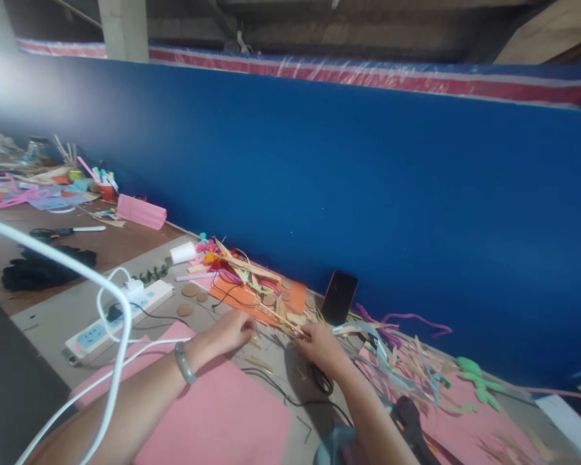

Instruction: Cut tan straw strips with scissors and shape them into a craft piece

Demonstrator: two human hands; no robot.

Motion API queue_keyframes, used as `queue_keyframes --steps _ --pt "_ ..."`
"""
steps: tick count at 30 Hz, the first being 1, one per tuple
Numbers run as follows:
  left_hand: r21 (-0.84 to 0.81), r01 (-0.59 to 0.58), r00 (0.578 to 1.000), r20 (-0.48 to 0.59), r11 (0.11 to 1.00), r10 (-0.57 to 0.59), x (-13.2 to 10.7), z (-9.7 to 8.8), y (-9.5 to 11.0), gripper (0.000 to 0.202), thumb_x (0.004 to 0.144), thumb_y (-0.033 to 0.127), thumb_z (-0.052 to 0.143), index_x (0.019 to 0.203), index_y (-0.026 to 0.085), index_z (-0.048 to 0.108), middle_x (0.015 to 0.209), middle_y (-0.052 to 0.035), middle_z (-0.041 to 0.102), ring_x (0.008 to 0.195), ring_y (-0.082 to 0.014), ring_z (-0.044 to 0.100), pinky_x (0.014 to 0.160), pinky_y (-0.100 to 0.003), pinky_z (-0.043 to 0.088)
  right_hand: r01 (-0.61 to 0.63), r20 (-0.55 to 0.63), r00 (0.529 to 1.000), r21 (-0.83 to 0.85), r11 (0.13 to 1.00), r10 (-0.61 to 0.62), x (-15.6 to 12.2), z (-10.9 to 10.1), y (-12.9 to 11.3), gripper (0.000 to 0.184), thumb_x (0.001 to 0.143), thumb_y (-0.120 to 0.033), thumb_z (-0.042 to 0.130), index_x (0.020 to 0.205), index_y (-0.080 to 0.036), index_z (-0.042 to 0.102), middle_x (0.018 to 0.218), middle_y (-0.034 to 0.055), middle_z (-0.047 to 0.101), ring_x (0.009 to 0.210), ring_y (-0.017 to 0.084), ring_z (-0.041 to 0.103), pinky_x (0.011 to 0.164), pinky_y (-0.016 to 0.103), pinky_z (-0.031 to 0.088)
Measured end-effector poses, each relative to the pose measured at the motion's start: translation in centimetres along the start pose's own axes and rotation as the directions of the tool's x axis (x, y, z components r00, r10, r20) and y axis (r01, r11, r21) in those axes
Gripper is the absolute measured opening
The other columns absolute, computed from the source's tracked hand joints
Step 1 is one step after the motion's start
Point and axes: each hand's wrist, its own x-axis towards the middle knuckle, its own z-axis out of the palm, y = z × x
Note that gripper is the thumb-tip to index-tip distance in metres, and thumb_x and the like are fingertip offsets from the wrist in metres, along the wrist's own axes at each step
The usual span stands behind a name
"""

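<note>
My left hand (237, 330), with a bracelet (184, 363) on the wrist, hovers at the far edge of the pink sheet (223, 413). Its fingers are curled together, and whatever they may hold is too small to make out. To the right, my right hand (319, 347) is closed in a pinch on the end of a thin straw-coloured strip (281, 319). That strip reaches back over the orange sheet (297, 296), where more strips and flat round wooden discs (190, 290) lie close by. A dark phone (339, 297) leans against the blue partition just behind my right hand.
A white power strip (121, 321) with cables lies left, and a thick white cable (121, 349) crosses in front. A white cup (183, 252) lies on its side. Ribbons and scraps (407, 368) cover the right. A blue partition (368, 194) closes off the back.
</note>
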Motion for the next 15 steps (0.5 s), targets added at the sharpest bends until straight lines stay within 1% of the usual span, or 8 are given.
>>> queue_keyframes --steps 2,5,8,11,13,15 --pt "-0.009 0.001 1.000 -0.001 1.000 -0.001 0.1 0.0 -0.1 0.022 0.066 0.010 0.046 0.070 0.016 0.067 0.064 -0.0002 0.065 0.062 -0.0142 0.058 0.058 -0.022 0.038 -0.024 -0.027 0.999 -0.030 0.999 0.024 -0.2 -0.6 0.3 0.015 0.078 -0.024 0.055 0.067 -0.017 0.063 0.064 0.0017 0.061 0.060 0.013 0.051 0.051 0.021 0.026" --pt "-0.028 0.012 1.000 0.001 1.000 -0.012 0.2 0.0 -0.4 0.026 0.066 0.008 0.046 0.073 0.017 0.069 0.068 -0.0006 0.069 0.065 -0.0145 0.061 0.061 -0.022 0.041 -0.102 -0.081 0.992 -0.096 0.990 0.094 -0.4 -1.6 1.1 0.018 0.081 -0.025 0.052 0.070 -0.018 0.064 0.069 0.0050 0.065 0.063 0.016 0.057 0.052 0.023 0.028" --pt "-0.036 0.041 0.999 -0.019 0.998 -0.042 0.6 -0.1 -0.9 0.023 0.067 0.010 0.050 0.076 0.017 0.070 0.074 -0.0024 0.072 0.071 -0.0162 0.064 0.065 -0.023 0.043 -0.213 -0.137 0.972 -0.168 0.962 0.191 -0.5 -2.5 2.2 0.019 0.082 -0.023 0.048 0.074 -0.018 0.065 0.077 0.0110 0.069 0.072 0.023 0.063 0.056 0.026 0.032" --pt "-0.034 0.077 0.995 -0.058 0.996 -0.079 0.9 -0.4 -1.6 0.022 0.068 0.015 0.055 0.082 0.016 0.072 0.081 -0.0049 0.073 0.074 -0.0179 0.065 0.066 -0.024 0.043 -0.301 -0.183 0.947 -0.227 0.926 0.263 -0.7 -3.0 2.9 0.019 0.080 -0.016 0.047 0.081 -0.016 0.066 0.083 0.0163 0.070 0.079 0.030 0.066 0.060 0.031 0.035" --pt "-0.032 0.095 0.993 -0.071 0.995 -0.097 1.2 -0.4 -1.9 0.024 0.068 0.015 0.056 0.085 0.015 0.072 0.079 -0.0053 0.073 0.072 -0.0179 0.064 0.064 -0.024 0.042 -0.325 -0.210 0.938 -0.250 0.912 0.276 -0.9 -3.2 2.6 0.020 0.079 -0.014 0.048 0.089 -0.016 0.065 0.086 0.0166 0.070 0.082 0.033 0.066 0.061 0.032 0.036" --pt "-0.035 0.107 0.991 -0.071 0.994 -0.110 1.3 -0.4 -2.2 0.025 0.067 0.015 0.056 0.085 0.015 0.073 0.075 -0.0044 0.072 0.069 -0.0173 0.064 0.061 -0.023 0.042 -0.314 -0.221 0.940 -0.252 0.915 0.261 -1.1 -3.2 1.9 0.021 0.081 -0.019 0.048 0.095 -0.019 0.063 0.087 0.0141 0.071 0.083 0.032 0.066 0.060 0.031 0.035"
